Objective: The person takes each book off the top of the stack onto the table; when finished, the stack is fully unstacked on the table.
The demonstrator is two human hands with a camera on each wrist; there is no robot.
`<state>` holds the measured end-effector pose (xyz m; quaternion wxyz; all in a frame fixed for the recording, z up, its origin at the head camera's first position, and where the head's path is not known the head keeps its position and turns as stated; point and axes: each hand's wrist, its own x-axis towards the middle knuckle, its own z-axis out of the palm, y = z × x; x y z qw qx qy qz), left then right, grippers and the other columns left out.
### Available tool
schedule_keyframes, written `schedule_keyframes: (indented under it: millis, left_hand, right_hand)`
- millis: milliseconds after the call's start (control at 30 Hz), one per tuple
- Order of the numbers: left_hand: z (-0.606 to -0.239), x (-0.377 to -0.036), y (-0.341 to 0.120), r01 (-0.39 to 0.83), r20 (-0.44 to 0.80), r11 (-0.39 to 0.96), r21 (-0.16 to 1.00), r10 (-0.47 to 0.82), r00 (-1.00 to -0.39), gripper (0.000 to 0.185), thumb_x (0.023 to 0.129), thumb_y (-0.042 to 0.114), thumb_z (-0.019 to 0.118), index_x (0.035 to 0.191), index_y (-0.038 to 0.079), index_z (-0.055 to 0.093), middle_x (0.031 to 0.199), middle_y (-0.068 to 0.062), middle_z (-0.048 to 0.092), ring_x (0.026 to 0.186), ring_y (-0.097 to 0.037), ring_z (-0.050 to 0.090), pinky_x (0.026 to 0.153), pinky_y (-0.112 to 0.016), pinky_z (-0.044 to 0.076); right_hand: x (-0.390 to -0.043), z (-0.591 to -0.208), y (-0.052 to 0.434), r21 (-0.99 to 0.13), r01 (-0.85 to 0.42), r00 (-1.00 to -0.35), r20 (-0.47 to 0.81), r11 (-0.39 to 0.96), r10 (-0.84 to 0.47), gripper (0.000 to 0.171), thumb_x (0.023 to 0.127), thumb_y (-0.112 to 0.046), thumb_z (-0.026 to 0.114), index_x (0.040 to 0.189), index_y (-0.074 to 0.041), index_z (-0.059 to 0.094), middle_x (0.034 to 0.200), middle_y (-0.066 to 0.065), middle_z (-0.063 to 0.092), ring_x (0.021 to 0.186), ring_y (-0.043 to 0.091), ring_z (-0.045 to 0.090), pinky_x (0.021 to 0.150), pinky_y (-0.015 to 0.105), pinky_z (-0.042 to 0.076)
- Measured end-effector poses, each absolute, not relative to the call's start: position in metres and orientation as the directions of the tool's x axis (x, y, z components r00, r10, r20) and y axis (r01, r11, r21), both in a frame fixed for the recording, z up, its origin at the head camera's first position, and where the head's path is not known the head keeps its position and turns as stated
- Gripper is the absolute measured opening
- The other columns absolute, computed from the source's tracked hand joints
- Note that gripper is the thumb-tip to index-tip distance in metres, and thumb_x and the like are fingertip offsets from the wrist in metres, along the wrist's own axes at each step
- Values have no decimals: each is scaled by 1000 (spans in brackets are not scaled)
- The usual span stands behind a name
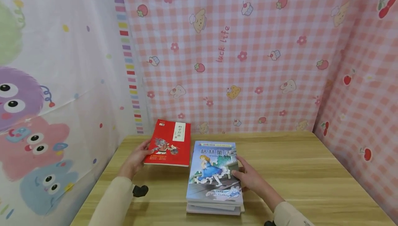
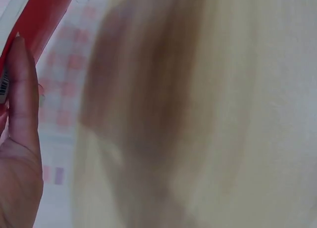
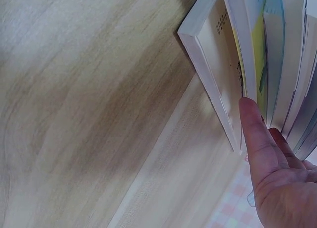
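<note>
In the head view my left hand grips a red book by its left edge, thumb over the cover. The book is tilted and appears raised off the table. In the left wrist view, fingers lie against the book's back beside a barcode. My right hand holds the right side of a stack of books, thumb on the blue picture cover of the top book. Seen from the right wrist, the fingers press along the edges of several stacked books.
The books stand on a wooden table. A pink checked cloth hangs behind it, and a white cloth with cartoon figures hangs at the left. Black pieces sit by the wrists.
</note>
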<state>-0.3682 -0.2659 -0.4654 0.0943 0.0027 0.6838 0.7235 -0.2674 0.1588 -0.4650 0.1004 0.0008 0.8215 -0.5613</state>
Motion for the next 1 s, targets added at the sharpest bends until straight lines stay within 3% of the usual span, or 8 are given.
schedule_keyframes:
  millis: [267,400,533,633,800,1000]
  left_hand:
    - [-502,-370,-259,-176,-182,68,982,104,-978,63,97,-5,47,154,-6,19,128,-26,46,79,-15,63,67,-30,57]
    - [-505,-376,-254,-146,-153,115,982,52,-987,57,100,-2,45,152,-8,23,125,-28,47,81,-17,63,67,-30,57]
    - [-504,-380,-251,-108,-112,327,939,-7,-994,51,102,6,48,146,-13,33,133,-36,46,103,-31,60,88,-40,53]
    - [-501,-377,-252,-122,-109,450,885,-53,-993,50,101,7,51,143,-14,37,138,-37,43,122,-43,49,103,-51,42]
    - [-496,-371,-255,-138,-122,434,890,-65,-990,54,100,10,53,147,-10,34,143,-37,37,130,-48,39,108,-57,34]
    - [-484,-362,-245,-141,-135,380,914,-44,-990,58,101,14,55,150,-7,32,143,-35,38,126,-45,44,105,-54,40]
  right_hand:
    - [-267,-467,157,-928,112,-982,-159,356,-106,66,102,-17,56,158,-15,22,131,27,52,90,27,64,60,46,57]
    - [-267,-467,157,-928,116,-981,-163,355,-106,66,102,-17,55,158,-14,21,133,28,51,91,27,64,60,46,57]
    - [-268,-465,156,-927,122,-980,-170,355,-106,65,102,-17,55,158,-15,21,135,30,49,92,28,64,61,47,57]
    - [-268,-464,155,-925,123,-978,-174,359,-112,65,103,-18,54,158,-16,21,136,31,47,94,29,63,62,47,57]
    - [-269,-464,156,-924,113,-979,-166,366,-116,65,103,-19,54,158,-16,20,136,30,48,93,29,63,62,47,57]
    - [-269,-466,158,-923,114,-978,-169,367,-121,66,103,-19,54,158,-15,20,130,26,52,89,27,63,62,46,57]
